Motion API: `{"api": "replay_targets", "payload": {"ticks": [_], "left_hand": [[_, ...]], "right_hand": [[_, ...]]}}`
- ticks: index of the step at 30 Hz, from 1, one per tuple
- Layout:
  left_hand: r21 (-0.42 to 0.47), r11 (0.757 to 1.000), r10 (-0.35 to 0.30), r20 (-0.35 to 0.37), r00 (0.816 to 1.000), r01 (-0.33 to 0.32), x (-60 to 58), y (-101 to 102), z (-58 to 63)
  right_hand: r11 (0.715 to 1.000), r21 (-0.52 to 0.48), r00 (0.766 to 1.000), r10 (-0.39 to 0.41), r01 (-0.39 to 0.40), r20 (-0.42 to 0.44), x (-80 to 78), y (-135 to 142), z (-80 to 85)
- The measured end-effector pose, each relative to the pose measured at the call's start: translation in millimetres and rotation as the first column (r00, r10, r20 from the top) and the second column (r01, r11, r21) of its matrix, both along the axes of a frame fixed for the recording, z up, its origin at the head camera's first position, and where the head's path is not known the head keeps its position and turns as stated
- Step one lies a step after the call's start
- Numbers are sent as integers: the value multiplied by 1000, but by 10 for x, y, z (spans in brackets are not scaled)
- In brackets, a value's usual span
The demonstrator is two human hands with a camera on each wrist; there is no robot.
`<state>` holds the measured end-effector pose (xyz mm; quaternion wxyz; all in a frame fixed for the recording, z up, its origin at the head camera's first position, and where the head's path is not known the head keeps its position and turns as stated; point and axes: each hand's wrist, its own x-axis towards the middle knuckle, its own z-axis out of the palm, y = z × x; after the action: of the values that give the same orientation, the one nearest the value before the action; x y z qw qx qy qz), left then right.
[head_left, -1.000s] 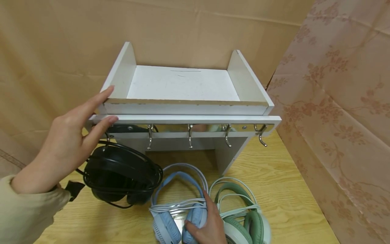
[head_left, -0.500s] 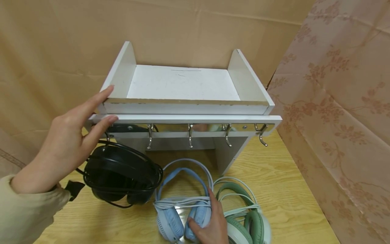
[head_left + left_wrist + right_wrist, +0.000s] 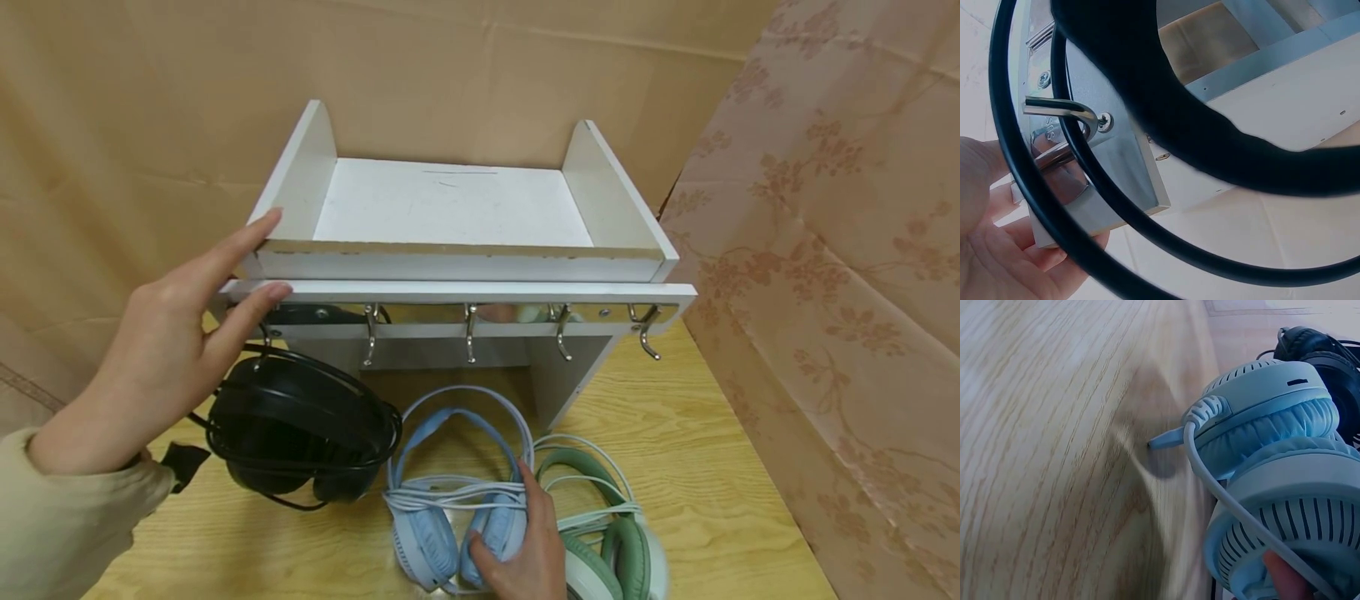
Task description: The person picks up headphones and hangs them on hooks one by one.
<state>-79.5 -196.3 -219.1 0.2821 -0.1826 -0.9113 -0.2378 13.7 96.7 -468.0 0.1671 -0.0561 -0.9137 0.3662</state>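
A white wooden shelf (image 3: 450, 268) has a row of metal hooks along its front rail. My left hand (image 3: 153, 358) grips the shelf's left end, the thumb on the rail; the left wrist view has its fingers (image 3: 1016, 250) around the rail's end. Black headphones (image 3: 300, 408) hang at the leftmost hook (image 3: 1063, 109), their band wires passing it. Below the rail, my right hand (image 3: 528, 542) holds the right ear cup of light blue headphones (image 3: 425, 542), whose white cable is wound across them. Seen from the right wrist, both blue ear cups (image 3: 1272, 412) are close over the tabletop.
Green and white headphones (image 3: 626, 550) lie on the wooden table (image 3: 720, 500) just right of my right hand. Several bare hooks (image 3: 470, 333) stick out from the rail. Tan cloth (image 3: 450, 75) hangs behind, and a pink floral cloth (image 3: 847, 275) stands on the right.
The blue headphones have moved right and slightly away from me, with my right hand on them. My left hand and the black headphones stay where they were.
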Motion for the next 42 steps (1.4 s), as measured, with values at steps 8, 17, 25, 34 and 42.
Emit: {"api": "replay_targets", "payload": {"ticks": [8,17,25,34,42], "left_hand": [[1,1000,5,8,1000,-5,-1,6,3],[9,1000,4,9,1000,-4,-3,6,-3],[8,1000,9,12,1000,-9,0,7,-3],[-3,1000,13,-12,1000,-13,-6,9,-2],[-13,1000,15,-6,1000,-15,-3,10,2]], "right_hand": [[1000,-5,999,-29,28,-40,-4,26,18],[998,-4,995,-60,60,-86,3,56,58],[997,-2,988,-73,74,-135,2,65,76],[998,-45,975,-56,47,-216,-15,101,66],[996,-84,937,-40,11,-347,-22,108,90]]}}
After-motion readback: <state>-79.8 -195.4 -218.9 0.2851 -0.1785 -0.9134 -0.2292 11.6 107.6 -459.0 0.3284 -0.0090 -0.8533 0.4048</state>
